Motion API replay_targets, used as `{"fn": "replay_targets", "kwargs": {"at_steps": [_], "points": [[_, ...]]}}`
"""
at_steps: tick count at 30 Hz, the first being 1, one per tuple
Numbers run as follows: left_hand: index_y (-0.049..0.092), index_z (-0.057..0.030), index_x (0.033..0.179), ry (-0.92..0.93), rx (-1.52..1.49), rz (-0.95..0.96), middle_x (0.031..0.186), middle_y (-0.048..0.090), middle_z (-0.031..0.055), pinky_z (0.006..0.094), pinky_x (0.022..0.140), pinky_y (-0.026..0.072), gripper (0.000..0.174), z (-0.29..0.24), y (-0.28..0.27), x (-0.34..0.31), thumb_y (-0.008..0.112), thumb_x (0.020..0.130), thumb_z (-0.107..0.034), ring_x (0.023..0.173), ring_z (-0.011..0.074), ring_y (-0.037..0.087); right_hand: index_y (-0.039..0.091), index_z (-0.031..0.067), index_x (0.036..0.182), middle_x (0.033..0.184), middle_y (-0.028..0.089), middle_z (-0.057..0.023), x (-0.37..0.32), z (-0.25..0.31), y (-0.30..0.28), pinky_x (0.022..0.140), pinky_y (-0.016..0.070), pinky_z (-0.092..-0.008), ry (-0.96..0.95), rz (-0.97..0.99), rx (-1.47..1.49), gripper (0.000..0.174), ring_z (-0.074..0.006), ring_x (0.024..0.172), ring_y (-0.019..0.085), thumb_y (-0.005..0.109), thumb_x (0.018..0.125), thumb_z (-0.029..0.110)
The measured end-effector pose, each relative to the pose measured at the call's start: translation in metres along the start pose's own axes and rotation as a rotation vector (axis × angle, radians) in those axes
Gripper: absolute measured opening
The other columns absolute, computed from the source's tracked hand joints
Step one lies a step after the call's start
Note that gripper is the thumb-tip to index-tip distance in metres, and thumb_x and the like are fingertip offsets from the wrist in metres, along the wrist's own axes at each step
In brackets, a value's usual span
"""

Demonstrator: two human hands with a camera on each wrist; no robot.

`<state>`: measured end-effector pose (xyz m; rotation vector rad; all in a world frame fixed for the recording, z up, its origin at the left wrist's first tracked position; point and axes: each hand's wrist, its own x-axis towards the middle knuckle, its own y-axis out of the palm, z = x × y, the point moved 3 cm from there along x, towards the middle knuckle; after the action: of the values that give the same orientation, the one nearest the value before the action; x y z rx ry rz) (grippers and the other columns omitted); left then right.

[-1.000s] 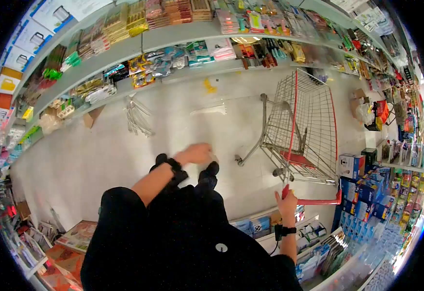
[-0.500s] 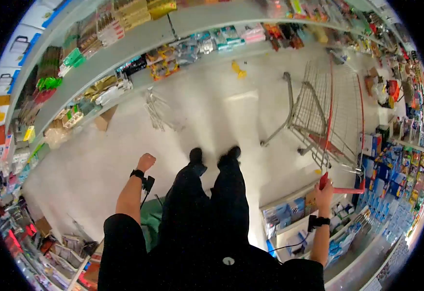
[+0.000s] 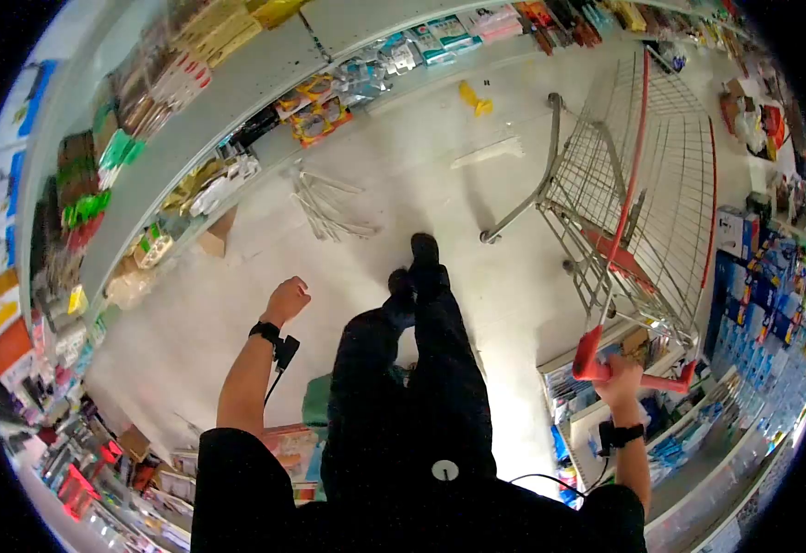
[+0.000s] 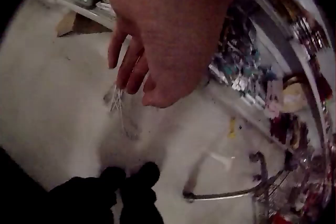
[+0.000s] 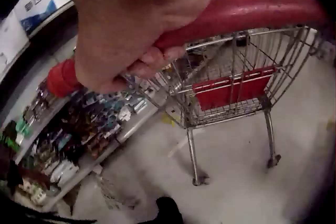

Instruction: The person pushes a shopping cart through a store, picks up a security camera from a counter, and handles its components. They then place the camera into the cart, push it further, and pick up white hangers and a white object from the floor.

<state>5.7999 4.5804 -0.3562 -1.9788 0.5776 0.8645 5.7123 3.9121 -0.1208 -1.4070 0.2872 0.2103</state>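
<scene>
My right hand (image 3: pixel 619 380) grips the red handle (image 5: pixel 257 14) of a wire shopping cart (image 3: pixel 617 260). In the right wrist view the fingers curl round the bar near its red end cap. The cart stands to the front right, its basket pointing away from me, with a red panel (image 5: pixel 233 90) at its near side. My left hand (image 3: pixel 287 301) hangs in the air at my left side, holding nothing. Its fingers are loosely bent in the left wrist view, over the floor (image 4: pixel 63 113).
A long shelf (image 3: pixel 149 217) of packaged goods curves along the front and left. On the floor lie a bundle of thin white sticks (image 3: pixel 329 205), a yellow item (image 3: pixel 475 100) and a cardboard piece (image 3: pixel 217 234). Stacked blue boxes (image 3: pixel 753 295) stand right of the cart.
My left hand has swung from in front of my body out to the left. My right hand stays on the cart handle. The view has turned and my feet have moved.
</scene>
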Motion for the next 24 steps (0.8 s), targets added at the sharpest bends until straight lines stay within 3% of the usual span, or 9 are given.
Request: {"fn": "replay_targets", "kwargs": {"at_steps": [2, 6, 7, 9, 12, 15, 16, 19, 24], "points": [[0.056, -0.0073, 0.093, 0.096, 0.128, -0.001, 0.086, 0.062, 0.0108, 0.0388, 0.076, 0.0488, 0.026, 0.024, 0.001, 0.032, 0.066, 0.072, -0.019, 0.084, 0.029, 0.06, 0.044, 0.0085, 0.056, 0.053, 0.048, -0.0125, 0.007, 0.028, -0.005, 0.046, 0.0372, -0.0415, -0.071, -0.112, 0.044, 0.035, -0.0338, 0.05, 0.052, 0.07, 0.06, 0.03], [0.051, -0.0065, 0.101, 0.159, 0.359, 0.091, 0.099, 0.056, 0.013, 0.0409, 0.083, 0.0462, 0.036, 0.046, -0.002, 0.097, 0.068, 0.07, -0.016, 0.099, 0.0297, 0.054, 0.039, 0.0085, 0.055, 0.05, 0.04, -0.0106, 0.007, 0.05, 0.0, 0.043, 0.03, -0.039, -0.059, -0.074, -0.076, 0.044, -0.0302, 0.044, 0.043, 0.073, 0.063, 0.035], [0.05, -0.0041, 0.107, 0.192, 0.437, 0.098, 0.109, 0.054, 0.0139, 0.0415, 0.086, 0.0455, 0.041, 0.055, -0.002, 0.121, 0.067, 0.07, -0.013, 0.106, 0.0313, 0.052, 0.046, 0.0089, 0.057, 0.053, 0.045, -0.0096, -0.003, 0.039, 0.011, 0.046, 0.034, -0.038, 0.077, -0.028, 0.028, 0.04, -0.029, 0.046, 0.046, 0.072, 0.065, 0.037], [0.048, -0.0018, 0.113, 0.209, 0.579, 0.155, 0.116, 0.051, 0.0127, 0.0423, 0.088, 0.0447, 0.046, 0.066, -0.005, 0.174, 0.066, 0.071, -0.009, 0.111, 0.0309, 0.049, 0.045, 0.0089, 0.057, 0.053, 0.045, -0.0094, -0.015, 0.03, 0.029, 0.046, 0.0339, -0.0379, 0.201, -0.043, 0.016, 0.039, -0.0288, 0.046, 0.046, 0.072, 0.065, 0.037], [0.047, -0.0017, 0.12, 0.365, 0.824, 0.108, 0.123, 0.048, 0.0111, 0.0428, 0.09, 0.0434, 0.051, 0.121, 0.013, 0.264, 0.065, 0.072, -0.005, 0.118, 0.0279, 0.045, 0.045, 0.009, 0.057, 0.053, 0.045, -0.0092, -0.028, 0.032, 0.053, 0.046, 0.0337, -0.0377, 0.264, -0.108, -0.136, 0.039, -0.0285, 0.047, 0.046, 0.072, 0.065, 0.036], [0.044, -0.0029, 0.127, 0.549, 0.977, -0.097, 0.13, 0.045, 0.0104, 0.0428, 0.094, 0.0412, 0.058, 0.161, 0.037, 0.33, 0.064, 0.072, -0.004, 0.125, 0.0251, 0.039, 0.045, 0.0091, 0.057, 0.053, 0.044, -0.0089, -0.032, 0.037, 0.075, 0.046, 0.0335, -0.0375, 0.324, -0.183, -0.262, 0.039, -0.0281, 0.047, 0.045, 0.072, 0.065, 0.036], [0.037, -0.0038, 0.136, 0.485, 1.073, -0.046, 0.14, 0.037, 0.0111, 0.0426, 0.101, 0.0364, 0.068, 0.171, 0.048, 0.352, 0.063, 0.074, -0.005, 0.133, 0.0236, 0.031, 0.045, 0.0091, 0.057, 0.053, 0.044, -0.0088, -0.032, 0.037, 0.082, 0.046, 0.0335, -0.0375, 0.344, -0.204, -0.291, 0.039, -0.028, 0.047, 0.045, 0.072, 0.065, 0.036], [0.031, -0.0061, 0.141, 0.547, 1.257, 0.02, 0.146, 0.03, 0.0099, 0.0431, 0.106, 0.032, 0.069, 0.186, 0.079, 0.4, 0.061, 0.079, -0.009, 0.137, 0.022, 0.025, 0.044, 0.0092, 0.058, 0.053, 0.043, -0.0086, -0.026, 0.038, 0.105, 0.046, 0.0333, -0.0373, 0.39, -0.248, -0.343, 0.038, -0.0277, 0.047, 0.045, 0.071, 0.065, 0.035], [0.028, -0.0121, 0.143, 0.704, 1.482, -0.06, 0.148, 0.027, 0.0066, 0.0448, 0.109, 0.0269, 0.062, 0.21, 0.122, 0.468, 0.053, 0.087, -0.012, 0.138, 0.021, 0.023, 0.044, 0.0093, 0.058, 0.054, 0.043, -0.0082, -0.018, 0.042, 0.129, 0.046, 0.033, -0.037, 0.447, -0.272, -0.395, 0.038, -0.0271, 0.047, 0.044, 0.071, 0.065, 0.034]]}}
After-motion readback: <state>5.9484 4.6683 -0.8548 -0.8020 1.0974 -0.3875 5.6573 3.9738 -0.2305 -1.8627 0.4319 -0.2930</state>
